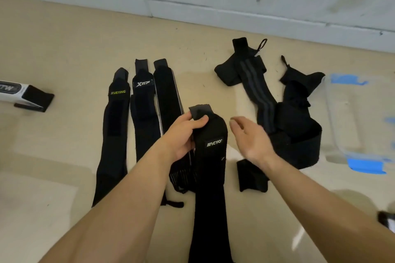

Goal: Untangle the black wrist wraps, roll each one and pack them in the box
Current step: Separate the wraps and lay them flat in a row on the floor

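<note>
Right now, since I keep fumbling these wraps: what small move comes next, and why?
Probably lay the labelled wrap down beside the three straightened wraps: the left hand pinches its far end, the right hand hovers open, and a tangled pile waits.

Three long black elastic wrist wraps (142, 113) lie straightened, side by side, left of centre on the beige floor (64, 49). A fourth black wrap with a white logo patch (211, 156) is pinched at its tab by the left hand (183, 134). A tangled heap of black wraps (288, 130) lies just beside the clear plastic box with blue tape (352, 117) at the right edge.
</note>
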Available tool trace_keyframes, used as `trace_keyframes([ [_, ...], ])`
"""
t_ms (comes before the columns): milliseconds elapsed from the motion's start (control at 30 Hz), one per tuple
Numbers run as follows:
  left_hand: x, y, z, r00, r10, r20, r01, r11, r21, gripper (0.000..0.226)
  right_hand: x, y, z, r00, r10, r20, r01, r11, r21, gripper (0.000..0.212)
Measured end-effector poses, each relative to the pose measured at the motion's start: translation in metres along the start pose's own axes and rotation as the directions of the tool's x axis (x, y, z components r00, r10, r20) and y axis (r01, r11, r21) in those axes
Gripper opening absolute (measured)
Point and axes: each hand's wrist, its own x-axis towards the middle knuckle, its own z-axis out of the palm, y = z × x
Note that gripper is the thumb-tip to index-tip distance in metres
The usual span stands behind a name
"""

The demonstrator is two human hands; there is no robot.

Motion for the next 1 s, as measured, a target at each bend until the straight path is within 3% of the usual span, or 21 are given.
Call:
trace_keyframes([
  [33, -0.001, 0.004, 0.003, 1.0, 0.015, -0.001, -0.015, 1.0, 0.001, 0.032, -0.013, -0.013, 0.004, 0.973, 0.107, 0.203, -0.169, 0.933, 0.319, 0.043],
  [67, -0.001, 0.008, 0.005, 0.999, 0.032, -0.01, -0.032, 0.999, 0.0, 0.032, -0.023, -0.018, 0.008, 0.908, 0.147, 0.393, -0.353, 0.772, 0.528, 0.045],
  [100, 0.0, 0.013, 0.006, 0.999, 0.047, -0.023, -0.047, 0.999, 0.001, 0.032, -0.029, -0.016, 0.012, 0.858, 0.117, 0.5, -0.442, 0.664, 0.603, 0.046],
  [133, 0.003, 0.018, 0.007, 0.997, 0.063, -0.036, -0.062, 0.998, 0.017, 0.031, -0.035, -0.011, 0.013, 0.838, 0.078, 0.541, -0.46, 0.633, 0.622, 0.047],
  [233, 0.016, 0.038, 0.009, 0.99, 0.109, -0.085, -0.101, 0.99, 0.095, 0.031, -0.049, 0.015, 0.013, 0.851, 0.026, 0.525, -0.372, 0.735, 0.566, 0.042],
  [367, 0.046, 0.08, 0.016, 0.955, 0.239, -0.178, -0.213, 0.965, 0.155, 0.034, -0.044, 0.041, 0.014, 0.827, 0.1, 0.554, -0.439, 0.73, 0.523, 0.016],
  [467, 0.072, 0.118, 0.022, 0.904, 0.372, -0.209, -0.326, 0.918, 0.223, 0.041, -0.011, 0.036, 0.022, 0.877, 0.174, 0.447, -0.412, 0.75, 0.518, 0.033],
  [533, 0.086, 0.135, 0.023, 0.841, 0.445, -0.309, -0.322, 0.869, 0.376, 0.065, 0.017, 0.026, 0.031, 0.903, 0.183, 0.389, -0.376, 0.772, 0.511, 0.052],
  [600, 0.088, 0.131, 0.023, 0.735, 0.54, -0.411, -0.196, 0.749, 0.633, 0.071, 0.04, 0.014, 0.04, 0.921, 0.187, 0.341, -0.328, 0.845, 0.422, 0.071],
  [667, 0.085, 0.098, 0.019, 0.698, 0.643, -0.314, -0.151, 0.561, 0.814, 0.055, 0.05, 0.009, 0.05, 0.948, 0.178, 0.264, -0.254, 0.924, 0.286, 0.082],
  [733, 0.082, 0.052, 0.014, 0.799, 0.596, -0.074, -0.15, 0.317, 0.936, 0.046, 0.045, 0.009, 0.055, 0.973, 0.157, 0.17, -0.188, 0.965, 0.181, 0.079],
  [800, 0.085, 0.01, 0.01, 0.906, 0.419, 0.065, -0.127, 0.123, 0.984, 0.053, 0.029, 0.014, 0.06, 0.992, 0.08, 0.095, -0.076, 0.996, -0.047, 0.069],
  [867, 0.088, -0.019, 0.011, 0.964, 0.258, 0.07, -0.066, -0.024, 0.998, 0.07, 0.007, 0.023, 0.065, 0.997, -0.056, 0.052, 0.069, 0.953, -0.296, 0.059],
  [1000, 0.093, -0.039, 0.013, 0.989, 0.143, 0.026, 0.003, -0.204, 0.979, 0.097, -0.028, 0.039, 0.077, 0.96, -0.128, 0.249, 0.228, 0.874, -0.429, 0.058],
])
